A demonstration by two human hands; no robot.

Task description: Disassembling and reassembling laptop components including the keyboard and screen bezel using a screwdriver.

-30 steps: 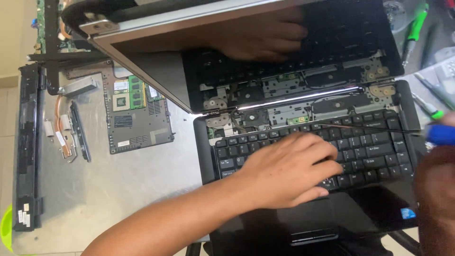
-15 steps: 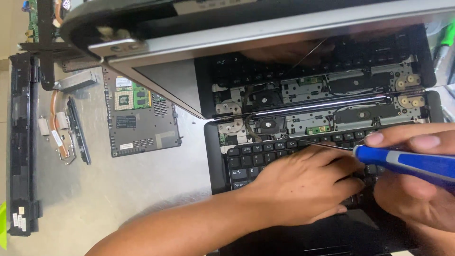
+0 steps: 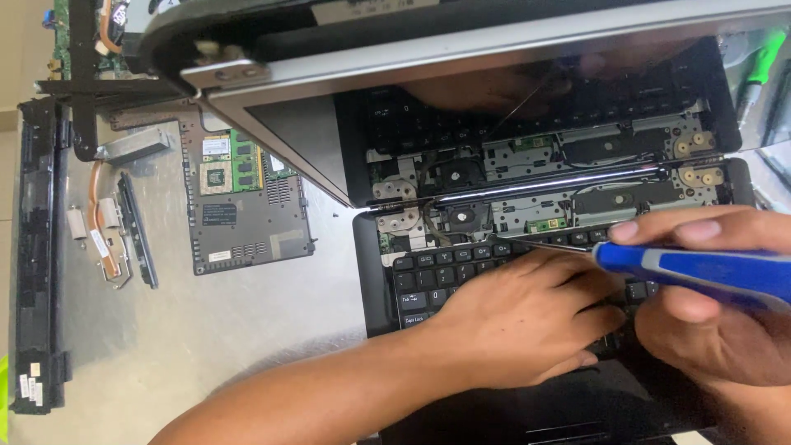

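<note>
A black laptop [image 3: 375,280] lies open in front of me, its hinge area stripped bare and the metal parts showing. My left hand [image 3: 527,321] rests palm down on the keyboard [image 3: 428,280], fingers curled toward the top row. My right hand [image 3: 709,330] grips a blue-handled screwdriver [image 3: 692,272] that lies almost level and points left. Its thin shaft reaches the top edge of the keyboard, just above my left fingers. The glossy screen [image 3: 527,82] leans over the keyboard and mirrors the hands.
On the grey table [image 3: 206,346] to the left lie a grey board with green memory modules [image 3: 247,206], a copper heat pipe [image 3: 103,231], a short black strip [image 3: 136,231] and a long black bezel piece [image 3: 37,247]. A green-handled tool [image 3: 766,58] lies at the top right.
My right hand has come in from the right with the screwdriver and brought its tip to the keyboard's top edge. My left hand has stayed on the keys.
</note>
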